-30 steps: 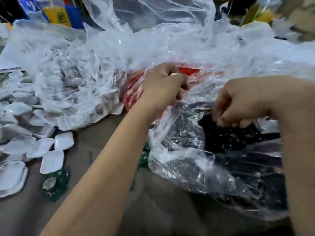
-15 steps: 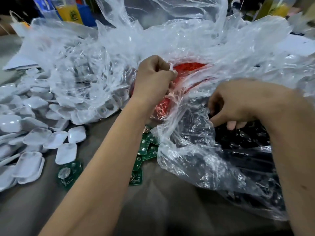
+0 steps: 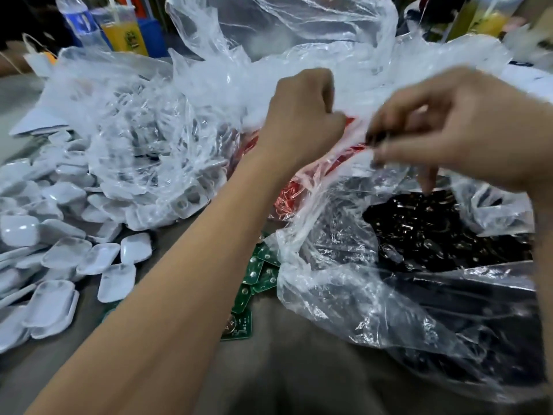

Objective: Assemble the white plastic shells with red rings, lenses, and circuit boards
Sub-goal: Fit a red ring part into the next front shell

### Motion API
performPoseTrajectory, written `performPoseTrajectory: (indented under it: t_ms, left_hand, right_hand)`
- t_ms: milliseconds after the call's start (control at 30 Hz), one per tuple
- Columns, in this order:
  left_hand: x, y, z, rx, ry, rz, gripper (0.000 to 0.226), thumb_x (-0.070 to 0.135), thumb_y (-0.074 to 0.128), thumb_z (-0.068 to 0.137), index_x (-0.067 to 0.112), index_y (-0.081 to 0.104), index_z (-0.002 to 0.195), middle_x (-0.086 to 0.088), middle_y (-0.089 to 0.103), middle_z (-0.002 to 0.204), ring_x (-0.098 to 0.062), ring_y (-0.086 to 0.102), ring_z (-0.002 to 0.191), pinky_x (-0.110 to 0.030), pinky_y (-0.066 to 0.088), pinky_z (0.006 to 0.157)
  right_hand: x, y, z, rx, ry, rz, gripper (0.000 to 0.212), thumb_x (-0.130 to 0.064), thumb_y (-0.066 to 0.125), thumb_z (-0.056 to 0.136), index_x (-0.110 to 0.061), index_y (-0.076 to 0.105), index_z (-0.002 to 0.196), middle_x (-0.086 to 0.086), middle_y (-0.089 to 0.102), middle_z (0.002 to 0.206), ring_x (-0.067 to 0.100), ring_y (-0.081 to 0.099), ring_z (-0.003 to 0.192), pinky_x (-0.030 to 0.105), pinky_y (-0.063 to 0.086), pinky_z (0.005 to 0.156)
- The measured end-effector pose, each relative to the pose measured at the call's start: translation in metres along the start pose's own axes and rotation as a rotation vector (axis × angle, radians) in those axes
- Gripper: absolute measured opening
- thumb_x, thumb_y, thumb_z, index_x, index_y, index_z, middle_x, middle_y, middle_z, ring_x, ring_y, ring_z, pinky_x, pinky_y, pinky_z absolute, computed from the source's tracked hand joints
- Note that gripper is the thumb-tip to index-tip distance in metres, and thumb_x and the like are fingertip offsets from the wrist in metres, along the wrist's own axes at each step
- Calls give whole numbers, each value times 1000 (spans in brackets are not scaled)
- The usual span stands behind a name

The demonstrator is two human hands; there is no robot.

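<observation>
Nearest, at lower centre, green circuit boards point(image 3: 239, 323) lie flat in a loose line running up-right toward a clear bag of black parts point(image 3: 434, 235). At left, white shells point(image 3: 54, 301) lie hollow side up, long axes mostly slanting up-right. Mid-frame, the left hand point(image 3: 302, 121) is fisted on clear plastic over the red rings point(image 3: 287, 190). The right hand point(image 3: 449, 127) pinches something small and dark, blurred.

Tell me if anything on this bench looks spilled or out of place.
Yes. White shells have spilled out of their clear bag into a loose heap on the left, and green circuit boards lie scattered, partly under the bag of black parts.
</observation>
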State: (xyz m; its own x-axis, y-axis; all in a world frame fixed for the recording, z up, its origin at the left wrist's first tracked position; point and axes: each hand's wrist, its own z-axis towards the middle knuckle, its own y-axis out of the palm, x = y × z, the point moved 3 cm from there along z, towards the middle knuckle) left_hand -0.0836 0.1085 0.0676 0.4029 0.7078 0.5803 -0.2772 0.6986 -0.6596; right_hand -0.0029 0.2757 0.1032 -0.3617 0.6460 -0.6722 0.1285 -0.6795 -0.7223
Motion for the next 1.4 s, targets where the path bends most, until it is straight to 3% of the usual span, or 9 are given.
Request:
performPoseTrajectory:
  t_ms: [67,133,333,433,533,767,1033,1300,1400]
  left_hand:
    - [2,8,5,-101,59,135,21,3,55,77,20,48,68,9,46,69,-23,54,79,-29,30,60]
    - [-3,15,9,-154,59,237,18,1,53,81,18,59,82,4,53,77,-28,55,83,-29,34,64]
    - [-20,32,18,-337,-12,442,22,7,63,90,15,73,109,-9,68,109,-33,66,100,-40,56,87]
    - [-22,27,17,-301,-81,353,19,12,61,91,18,73,105,-5,69,105,-27,65,93,-33,53,79]
    - [-33,17,15,-227,-208,156,9,21,80,85,22,73,80,-2,71,84,-20,69,81,-27,52,68]
    - [-37,-3,3,-35,-386,-429,14,24,83,87,13,81,79,-9,76,75,-32,74,75,-44,63,69]
    - [-53,-41,-35,56,-514,-960,16,18,77,92,10,76,78,-6,71,73,-15,64,58,-19,38,45]
    - [-112,-68,-102,89,-552,-901,21,8,74,92,11,73,71,-11,69,73,-19,58,61,-20,43,46]
    - [-122,-66,-113,34,-545,-874,19,9,72,93,7,73,74,-12,67,68,-16,58,57,-19,42,48]
  right_hand:
    - [-18,-6,6,165,-164,282,11,-2,60,83,6,64,76,10,75,88,31,72,64,27,41,38]
    - [-27,2,22,235,-176,458,16,3,49,76,0,51,60,19,69,85,29,69,64,23,30,40]
    - [-12,36,76,457,151,461,33,13,43,73,-16,44,58,15,48,61,20,40,48,19,22,42]
    - [2,49,94,385,351,276,19,2,45,83,-13,57,82,11,46,67,19,34,52,20,21,41]
    - [13,51,94,435,445,376,16,-5,49,82,-15,52,71,-2,37,50,15,27,42,23,22,44]
    - [21,53,91,481,328,295,45,6,36,85,-19,71,101,4,58,83,11,44,63,21,35,49]
    - [-6,83,88,437,101,254,15,-22,62,103,-17,73,95,-4,64,73,3,56,57,22,45,56]
    - [-25,163,75,183,108,294,21,-23,63,102,-9,70,87,3,72,77,14,65,70,38,53,73]
    - [-17,171,66,115,54,317,18,-24,61,104,-17,72,92,1,75,77,4,63,60,25,49,59]
